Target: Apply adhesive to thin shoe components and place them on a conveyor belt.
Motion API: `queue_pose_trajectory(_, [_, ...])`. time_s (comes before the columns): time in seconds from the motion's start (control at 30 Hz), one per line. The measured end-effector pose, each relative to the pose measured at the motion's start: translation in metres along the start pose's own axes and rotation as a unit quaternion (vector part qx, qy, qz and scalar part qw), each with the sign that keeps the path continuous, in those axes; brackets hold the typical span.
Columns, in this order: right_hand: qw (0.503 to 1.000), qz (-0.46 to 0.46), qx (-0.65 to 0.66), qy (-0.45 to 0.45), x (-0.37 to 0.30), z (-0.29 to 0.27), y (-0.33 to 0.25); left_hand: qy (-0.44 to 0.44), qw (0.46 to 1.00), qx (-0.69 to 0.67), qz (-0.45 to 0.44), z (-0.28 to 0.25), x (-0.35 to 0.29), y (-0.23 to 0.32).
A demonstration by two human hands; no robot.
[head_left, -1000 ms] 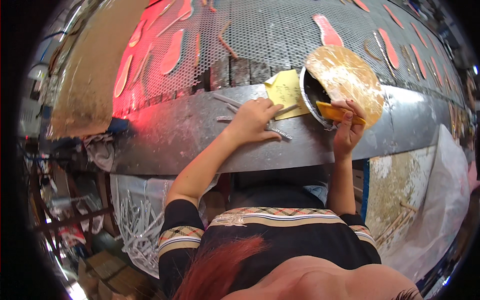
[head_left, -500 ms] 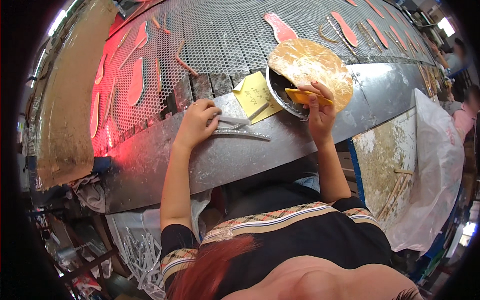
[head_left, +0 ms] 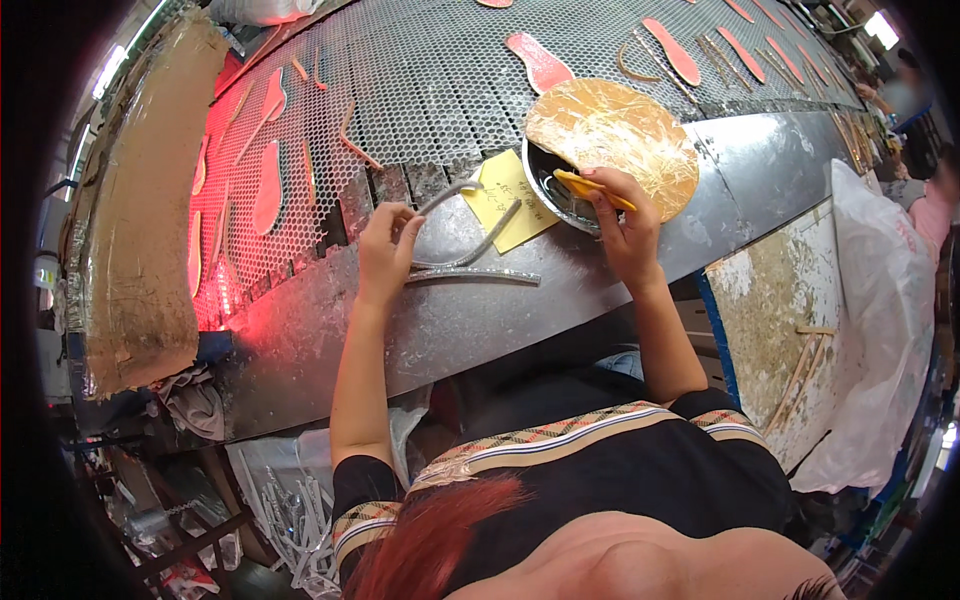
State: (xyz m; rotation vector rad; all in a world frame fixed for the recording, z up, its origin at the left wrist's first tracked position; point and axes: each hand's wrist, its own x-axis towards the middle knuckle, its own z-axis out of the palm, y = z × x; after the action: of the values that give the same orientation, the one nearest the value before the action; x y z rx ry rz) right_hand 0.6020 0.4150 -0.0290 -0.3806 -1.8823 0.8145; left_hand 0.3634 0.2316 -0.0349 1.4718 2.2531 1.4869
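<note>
My right hand (head_left: 628,228) grips a flat yellow scraper (head_left: 594,190) over the dark opening of a round metal bowl (head_left: 562,208). A tan, plastic-wrapped disc (head_left: 622,138) covers most of that bowl. My left hand (head_left: 386,250) is closed, thumb and fingers pinching one end of a bent grey strip (head_left: 478,250). This strip curves across the metal ledge, and its far end overlaps a yellow paper note (head_left: 507,196) with handwriting. Just nearer to me, a straighter glittery strip (head_left: 490,277) lies on the ledge. What my left fingertips touch is partly hidden.
Beyond the metal ledge (head_left: 760,165) runs a mesh conveyor (head_left: 440,90) carrying pink sole-shaped pieces (head_left: 268,190) and thin strips. Red light glows at its left, beside a brown board (head_left: 145,220). A white plastic bag (head_left: 875,330) hangs at right; silvery strips (head_left: 295,515) fill a bag below.
My left hand has drawn back slightly, and the bent strip has opened into a wider curve. My right hand has lowered the scraper leftward to the bowl's opening. The view has shifted a little.
</note>
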Motion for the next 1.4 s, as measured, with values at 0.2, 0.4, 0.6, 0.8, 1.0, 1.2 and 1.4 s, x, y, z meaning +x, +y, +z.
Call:
queue_pose_trajectory(0.2, [0.995,0.074,0.053,-0.038,-0.004,-0.012,0.003,-0.019,0.949,-0.235,-0.21,0.026,-0.02,0.057])
queue_pose_trajectory(0.4, [0.98,0.127,0.146,0.038,-0.004,-0.026,0.002,-0.136,0.914,-0.248,-0.29,0.057,-0.032,0.088])
queue_pose_trajectory(0.6, [0.991,0.079,0.11,-0.005,0.006,-0.036,-0.002,-0.117,0.908,-0.256,-0.311,0.077,-0.03,0.087])
queue_pose_trajectory(0.8, [0.992,0.018,0.109,-0.06,0.012,-0.035,-0.01,-0.105,0.89,-0.305,-0.323,0.082,-0.029,0.094])
queue_pose_trajectory(1.0, [0.99,-0.061,-0.107,-0.071,0.025,-0.04,-0.01,-0.101,0.889,-0.312,-0.32,0.083,-0.027,0.101])
queue_pose_trajectory(1.2, [0.996,-0.007,0.065,-0.067,0.016,-0.037,-0.01,-0.124,0.888,-0.293,-0.333,0.087,-0.025,0.1])
queue_pose_trajectory(1.4, [0.994,-0.021,-0.077,-0.072,0.024,-0.039,-0.001,-0.106,0.89,-0.275,-0.348,0.083,-0.029,0.094])
